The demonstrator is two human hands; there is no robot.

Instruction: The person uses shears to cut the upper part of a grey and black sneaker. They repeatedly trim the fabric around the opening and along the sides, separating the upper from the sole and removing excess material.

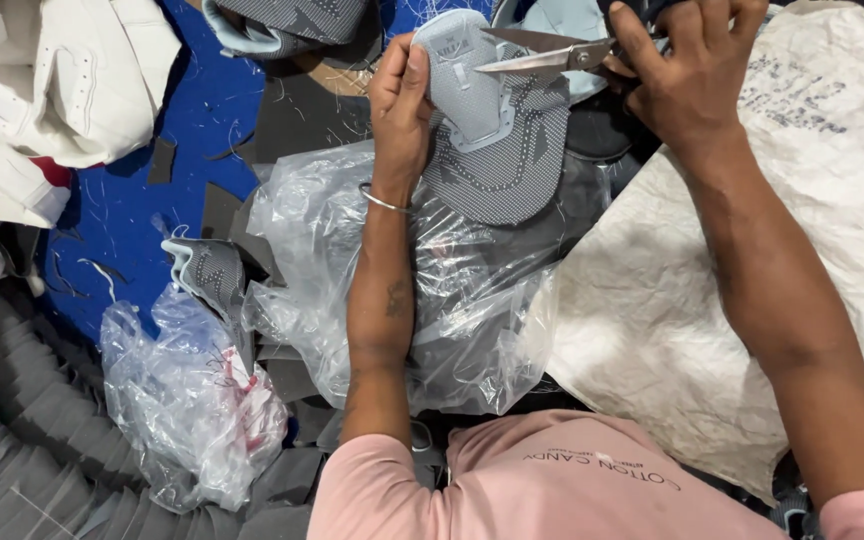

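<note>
Blue flooring (142,215) shows between heaps of work: a big white woven sack (712,300) spreads toward its right edge, crumpled clear plastic bags (452,300) lie in the middle, a fan of stacked grey cut pieces (22,430) fills the near left corner, and white shoe panels (52,90) sit at the far left.

Over the plastic, the person holds up a grey knitted shoe upper (497,135) with a pale blue tongue and a dotted line pattern; it hangs flat and limp, its rounded end pointing down. The left hand (400,110) grips its left edge, fingers pressed together with the thumb pinching the fabric. The right hand (677,75) has its fingers closed through the handles of steel scissors (542,58), whose blades are parted a little, tips at the tongue's top edge.

This looks like trimming: loose thread or excess at the tongue is under the blades. A clean snip would call for the fabric held taut and the tips kept clear of the knit itself. Another grey upper (207,275) lies left of the bags.
</note>
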